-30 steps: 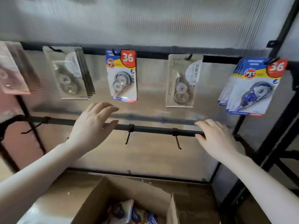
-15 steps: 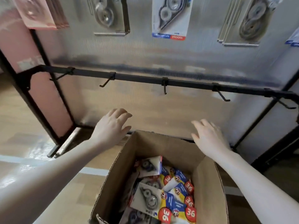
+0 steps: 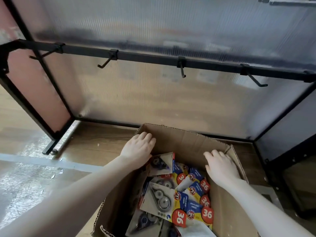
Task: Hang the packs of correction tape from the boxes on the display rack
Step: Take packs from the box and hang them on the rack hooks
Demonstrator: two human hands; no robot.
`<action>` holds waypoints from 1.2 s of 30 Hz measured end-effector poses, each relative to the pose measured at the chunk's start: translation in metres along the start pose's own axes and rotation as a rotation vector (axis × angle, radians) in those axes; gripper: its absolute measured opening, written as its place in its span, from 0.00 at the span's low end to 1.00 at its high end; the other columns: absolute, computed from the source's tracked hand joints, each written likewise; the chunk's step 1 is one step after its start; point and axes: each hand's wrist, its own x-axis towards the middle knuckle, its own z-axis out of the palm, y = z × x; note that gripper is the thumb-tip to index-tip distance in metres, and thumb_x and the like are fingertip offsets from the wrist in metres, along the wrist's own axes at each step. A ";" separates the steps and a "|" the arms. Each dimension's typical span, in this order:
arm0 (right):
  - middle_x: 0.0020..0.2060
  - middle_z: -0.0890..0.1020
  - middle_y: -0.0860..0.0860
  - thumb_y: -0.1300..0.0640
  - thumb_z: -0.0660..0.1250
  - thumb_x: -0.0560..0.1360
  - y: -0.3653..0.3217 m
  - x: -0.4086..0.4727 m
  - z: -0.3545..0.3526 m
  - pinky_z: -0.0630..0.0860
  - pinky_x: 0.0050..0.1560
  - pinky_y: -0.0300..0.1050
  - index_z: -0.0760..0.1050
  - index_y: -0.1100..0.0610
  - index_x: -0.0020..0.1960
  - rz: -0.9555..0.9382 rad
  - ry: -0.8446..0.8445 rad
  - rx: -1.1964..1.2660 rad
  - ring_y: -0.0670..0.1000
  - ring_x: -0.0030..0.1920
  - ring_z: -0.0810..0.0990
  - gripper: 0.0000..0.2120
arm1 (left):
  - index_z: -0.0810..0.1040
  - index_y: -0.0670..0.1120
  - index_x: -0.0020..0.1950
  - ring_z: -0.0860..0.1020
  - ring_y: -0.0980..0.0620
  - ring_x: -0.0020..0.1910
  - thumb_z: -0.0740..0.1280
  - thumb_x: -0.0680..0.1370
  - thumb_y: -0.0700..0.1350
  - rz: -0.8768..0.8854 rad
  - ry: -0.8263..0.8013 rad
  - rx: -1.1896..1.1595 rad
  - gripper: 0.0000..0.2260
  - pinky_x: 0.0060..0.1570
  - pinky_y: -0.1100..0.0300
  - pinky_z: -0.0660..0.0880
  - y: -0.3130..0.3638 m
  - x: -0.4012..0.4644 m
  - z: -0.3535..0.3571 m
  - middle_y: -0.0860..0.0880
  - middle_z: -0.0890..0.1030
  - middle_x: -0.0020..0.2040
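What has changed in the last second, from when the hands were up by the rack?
Both hands came down from the rail: left hand and right hand now reach into the cardboard box, holding nothing yet. The packs lie untouched; the rail's hooks stay bare.

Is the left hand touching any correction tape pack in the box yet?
Cannot tell. In the head view the left hand hovers at the cardboard box far corner; its palm overlaps the grey pack, but no contact or gap shows.

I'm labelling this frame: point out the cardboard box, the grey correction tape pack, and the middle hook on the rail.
cardboard box (image 3: 186, 139), head view, inner far wall.
grey correction tape pack (image 3: 158, 199), head view, blister centre.
middle hook (image 3: 182, 70), head view, its shaft.
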 end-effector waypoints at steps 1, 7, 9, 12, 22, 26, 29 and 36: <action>0.65 0.71 0.52 0.54 0.56 0.80 0.001 0.001 0.008 0.66 0.64 0.46 0.62 0.52 0.71 0.007 -0.020 0.006 0.52 0.64 0.69 0.20 | 0.65 0.45 0.69 0.66 0.46 0.65 0.62 0.77 0.52 -0.005 -0.023 0.009 0.23 0.63 0.54 0.65 0.002 0.005 0.003 0.46 0.68 0.65; 0.66 0.69 0.52 0.55 0.57 0.79 0.000 0.004 0.044 0.64 0.66 0.45 0.60 0.52 0.72 0.022 -0.104 0.038 0.52 0.66 0.68 0.21 | 0.64 0.44 0.69 0.64 0.45 0.66 0.65 0.76 0.53 -0.095 -0.278 -0.132 0.25 0.63 0.51 0.66 0.013 0.033 0.037 0.45 0.67 0.67; 0.65 0.70 0.52 0.56 0.56 0.80 0.000 0.005 0.053 0.65 0.65 0.44 0.61 0.53 0.71 0.013 -0.114 0.037 0.52 0.66 0.68 0.20 | 0.64 0.44 0.69 0.66 0.45 0.65 0.66 0.75 0.55 -0.115 -0.339 -0.194 0.27 0.62 0.51 0.67 0.015 0.038 0.052 0.45 0.68 0.67; 0.65 0.71 0.52 0.57 0.56 0.79 0.001 0.009 0.062 0.65 0.64 0.45 0.62 0.54 0.70 0.018 -0.126 0.044 0.52 0.65 0.69 0.19 | 0.63 0.45 0.71 0.66 0.45 0.66 0.68 0.73 0.58 -0.105 -0.434 -0.268 0.31 0.62 0.53 0.67 0.016 0.043 0.072 0.45 0.67 0.68; 0.65 0.70 0.53 0.54 0.60 0.78 0.003 0.019 0.085 0.67 0.63 0.44 0.59 0.56 0.71 0.025 -0.202 0.119 0.52 0.65 0.70 0.23 | 0.62 0.48 0.71 0.68 0.44 0.65 0.75 0.64 0.60 -0.248 -0.533 -0.485 0.41 0.62 0.52 0.68 0.017 0.042 0.114 0.45 0.67 0.67; 0.67 0.69 0.55 0.54 0.59 0.78 0.002 0.020 0.097 0.67 0.63 0.45 0.54 0.57 0.73 0.016 -0.302 0.168 0.54 0.66 0.69 0.27 | 0.66 0.44 0.63 0.67 0.43 0.62 0.76 0.62 0.60 -0.283 -0.535 -0.359 0.38 0.58 0.53 0.68 0.022 0.040 0.112 0.44 0.67 0.63; 0.69 0.66 0.57 0.56 0.59 0.78 0.001 0.022 0.105 0.66 0.65 0.47 0.49 0.57 0.75 0.021 -0.374 0.215 0.55 0.68 0.67 0.30 | 0.68 0.44 0.60 0.65 0.45 0.61 0.75 0.63 0.61 -0.210 -0.522 -0.169 0.34 0.56 0.55 0.66 0.022 0.037 0.107 0.44 0.67 0.61; 0.65 0.73 0.54 0.58 0.60 0.78 0.000 0.025 0.110 0.73 0.61 0.48 0.60 0.56 0.69 0.066 -0.379 0.304 0.53 0.63 0.73 0.21 | 0.63 0.46 0.62 0.72 0.39 0.57 0.69 0.72 0.42 -0.194 -0.535 -0.281 0.23 0.48 0.52 0.69 0.020 0.036 0.094 0.41 0.70 0.60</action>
